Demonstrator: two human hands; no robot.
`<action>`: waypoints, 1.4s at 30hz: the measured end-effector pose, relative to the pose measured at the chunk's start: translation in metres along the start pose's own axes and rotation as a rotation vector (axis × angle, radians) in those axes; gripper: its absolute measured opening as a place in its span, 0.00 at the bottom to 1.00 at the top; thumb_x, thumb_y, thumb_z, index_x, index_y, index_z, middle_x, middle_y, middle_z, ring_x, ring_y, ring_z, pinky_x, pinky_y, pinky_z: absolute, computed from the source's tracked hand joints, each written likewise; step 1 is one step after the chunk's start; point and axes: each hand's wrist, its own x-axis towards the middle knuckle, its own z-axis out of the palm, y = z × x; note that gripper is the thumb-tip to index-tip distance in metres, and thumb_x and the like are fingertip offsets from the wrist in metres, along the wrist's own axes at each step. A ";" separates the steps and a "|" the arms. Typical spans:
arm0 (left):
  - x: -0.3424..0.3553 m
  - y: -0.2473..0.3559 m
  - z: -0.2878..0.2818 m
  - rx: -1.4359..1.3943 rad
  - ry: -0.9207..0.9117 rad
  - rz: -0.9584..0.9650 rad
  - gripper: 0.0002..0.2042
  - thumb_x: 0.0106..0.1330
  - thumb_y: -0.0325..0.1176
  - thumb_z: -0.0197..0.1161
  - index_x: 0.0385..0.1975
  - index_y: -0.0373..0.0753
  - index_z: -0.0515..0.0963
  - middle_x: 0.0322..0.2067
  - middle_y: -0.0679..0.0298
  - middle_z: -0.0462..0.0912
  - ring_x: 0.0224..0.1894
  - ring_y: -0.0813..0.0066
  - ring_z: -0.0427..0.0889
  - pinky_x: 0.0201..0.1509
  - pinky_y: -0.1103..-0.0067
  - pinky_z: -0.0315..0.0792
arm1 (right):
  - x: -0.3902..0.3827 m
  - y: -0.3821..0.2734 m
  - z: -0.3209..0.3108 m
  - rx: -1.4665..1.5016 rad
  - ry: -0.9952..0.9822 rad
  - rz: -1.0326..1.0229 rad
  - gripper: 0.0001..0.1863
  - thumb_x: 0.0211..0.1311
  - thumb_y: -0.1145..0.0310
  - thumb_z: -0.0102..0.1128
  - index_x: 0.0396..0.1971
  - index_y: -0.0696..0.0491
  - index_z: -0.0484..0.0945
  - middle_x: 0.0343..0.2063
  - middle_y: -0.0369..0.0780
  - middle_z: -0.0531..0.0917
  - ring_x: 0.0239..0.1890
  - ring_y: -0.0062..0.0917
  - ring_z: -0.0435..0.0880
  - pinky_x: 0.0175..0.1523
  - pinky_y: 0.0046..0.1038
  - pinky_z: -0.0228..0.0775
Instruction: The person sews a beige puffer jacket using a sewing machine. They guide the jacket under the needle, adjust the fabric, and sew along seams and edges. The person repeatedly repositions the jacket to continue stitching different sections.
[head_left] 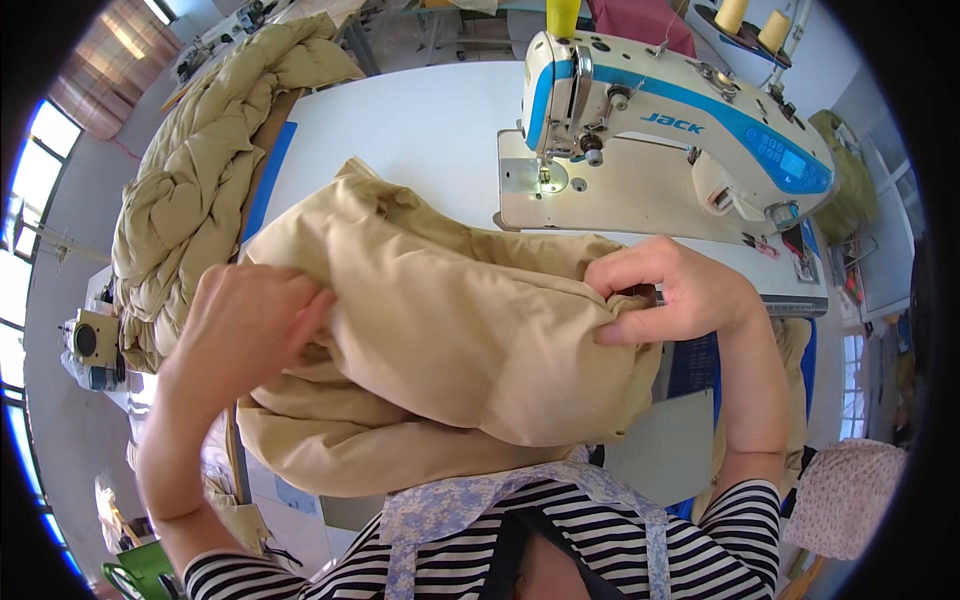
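Observation:
A puffy tan padded garment (430, 320) lies bunched across the near edge of the white sewing table, partly over my lap. My left hand (255, 315) is closed on its left side, the fingertips partly hidden in the folds. At the garment's right end, my right hand (670, 290) pinches the fabric edge between thumb and fingers. Beyond it stands a white and blue sewing machine (670, 110), its needle area (548, 178) lit and apart from the cloth.
More tan padded garments (215, 160) are heaped along the table's left side. Yellow thread cones (773, 32) stand at the upper right. Small scissors (765, 246) lie right of the machine. A pink patterned cloth (848, 497) covers something at the lower right.

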 end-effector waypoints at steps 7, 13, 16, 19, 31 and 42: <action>0.074 0.089 0.011 -0.790 0.366 0.381 0.12 0.59 0.34 0.71 0.39 0.36 0.79 0.33 0.59 0.78 0.34 0.65 0.78 0.36 0.73 0.72 | -0.021 -0.020 0.002 -0.122 0.141 -0.050 0.14 0.62 0.62 0.67 0.34 0.60 0.80 0.31 0.39 0.81 0.30 0.25 0.77 0.35 0.27 0.68; 0.086 0.075 0.023 -0.837 0.201 0.306 0.11 0.59 0.34 0.72 0.33 0.36 0.77 0.31 0.63 0.77 0.33 0.73 0.76 0.36 0.78 0.70 | -0.037 -0.015 0.009 -0.196 0.487 0.160 0.11 0.59 0.66 0.68 0.35 0.57 0.80 0.31 0.35 0.77 0.32 0.19 0.76 0.33 0.22 0.68; 0.095 0.072 0.014 -0.909 0.164 0.344 0.11 0.59 0.32 0.72 0.33 0.35 0.77 0.31 0.65 0.76 0.33 0.76 0.75 0.37 0.80 0.69 | -0.031 -0.019 0.016 -0.278 0.560 0.107 0.12 0.59 0.63 0.68 0.33 0.56 0.79 0.30 0.36 0.78 0.31 0.23 0.78 0.34 0.24 0.70; 0.102 0.072 0.007 -1.003 0.063 0.367 0.11 0.59 0.31 0.72 0.35 0.34 0.78 0.31 0.67 0.76 0.34 0.79 0.74 0.38 0.81 0.68 | -0.021 -0.025 0.026 -0.246 0.607 0.141 0.13 0.59 0.62 0.68 0.32 0.55 0.79 0.29 0.37 0.79 0.29 0.25 0.80 0.33 0.25 0.71; 0.125 0.076 0.025 -0.958 0.010 0.261 0.09 0.62 0.32 0.70 0.36 0.35 0.81 0.30 0.67 0.81 0.33 0.82 0.76 0.39 0.81 0.71 | -0.004 -0.005 0.037 -0.269 0.782 0.154 0.09 0.57 0.72 0.69 0.31 0.58 0.76 0.28 0.38 0.76 0.28 0.24 0.76 0.34 0.25 0.67; 0.206 0.052 0.112 -0.940 0.000 0.163 0.15 0.63 0.44 0.63 0.35 0.39 0.85 0.29 0.58 0.85 0.36 0.64 0.83 0.43 0.72 0.74 | 0.039 0.076 0.025 -0.567 0.796 0.489 0.13 0.63 0.58 0.62 0.29 0.53 0.79 0.24 0.40 0.84 0.30 0.37 0.83 0.37 0.35 0.71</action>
